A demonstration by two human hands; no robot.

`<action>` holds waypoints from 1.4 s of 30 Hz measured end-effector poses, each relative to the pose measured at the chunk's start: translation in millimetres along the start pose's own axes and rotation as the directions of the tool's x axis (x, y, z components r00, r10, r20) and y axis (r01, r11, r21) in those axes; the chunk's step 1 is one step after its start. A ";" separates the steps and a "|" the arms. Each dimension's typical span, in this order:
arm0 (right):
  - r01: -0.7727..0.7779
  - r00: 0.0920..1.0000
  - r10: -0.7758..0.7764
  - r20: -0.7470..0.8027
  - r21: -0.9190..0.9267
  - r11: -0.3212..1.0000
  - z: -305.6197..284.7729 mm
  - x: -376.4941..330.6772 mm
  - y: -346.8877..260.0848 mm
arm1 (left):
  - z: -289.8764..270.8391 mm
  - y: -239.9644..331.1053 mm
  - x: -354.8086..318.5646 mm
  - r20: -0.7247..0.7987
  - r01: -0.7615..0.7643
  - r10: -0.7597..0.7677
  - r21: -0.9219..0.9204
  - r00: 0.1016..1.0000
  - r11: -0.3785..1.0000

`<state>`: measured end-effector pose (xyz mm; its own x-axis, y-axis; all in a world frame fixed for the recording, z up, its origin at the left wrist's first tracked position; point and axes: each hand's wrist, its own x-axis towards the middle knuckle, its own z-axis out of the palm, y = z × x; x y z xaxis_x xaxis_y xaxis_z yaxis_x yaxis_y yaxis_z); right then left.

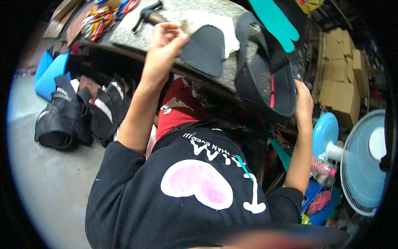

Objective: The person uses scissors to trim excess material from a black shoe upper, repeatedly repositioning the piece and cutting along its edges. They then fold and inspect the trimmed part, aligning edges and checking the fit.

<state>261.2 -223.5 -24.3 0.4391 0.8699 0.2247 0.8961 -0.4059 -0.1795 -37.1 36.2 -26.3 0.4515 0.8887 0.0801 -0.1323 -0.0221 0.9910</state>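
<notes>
My left hand is raised over the front edge of the worktop, thumb and fingers pinched together around a small pale bit that I cannot make out. Just right of it, a flat black pad with a rounded end overhangs the edge. A hammer with a dark head lies beyond the hand. On the right, a black open-topped fabric piece with tall side walls and a red strip inside stands at the edge. My right hand grips its outer right wall, fingers partly hidden.
The stone slab carries a white sheet. Teal cut-outs lie at the back right, colourful cords at the back left. Black rolled material sits on the floor at left. Cartons and a blue fan stand at right.
</notes>
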 end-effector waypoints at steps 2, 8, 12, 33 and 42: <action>-0.032 0.999 0.032 0.007 -0.078 0.996 -2.6 -3.5 -9.7 | -8.0 -10.4 -4.3 0.076 -0.017 0.019 -0.030 0.997 0.999; -0.258 0.926 0.311 0.214 -0.241 0.935 -20.9 -1.7 10.7 | -16.9 -22.8 -16.2 0.146 -0.138 0.133 0.025 0.980 0.990; -0.423 0.880 0.361 0.308 0.161 0.892 -22.2 -16.1 46.0 | -20.9 -24.5 -19.7 0.134 -0.189 0.160 0.247 0.978 0.950; -0.340 0.935 -0.002 0.354 0.900 0.273 1.8 -57.5 -124.1 | -20.3 -17.6 -48.1 0.085 -0.167 0.144 0.504 0.986 0.848; -0.360 0.933 0.138 0.333 0.856 0.371 0.5 -64.2 -103.2 | 30.7 -12.9 -61.1 0.497 -0.662 0.469 0.684 0.730 0.306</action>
<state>140.5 -237.4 -20.6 0.5114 0.8489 -0.1339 0.1184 -0.2239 -0.9674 -35.9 -31.9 -40.7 0.7059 0.4110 0.5769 0.2641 -0.9084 0.3241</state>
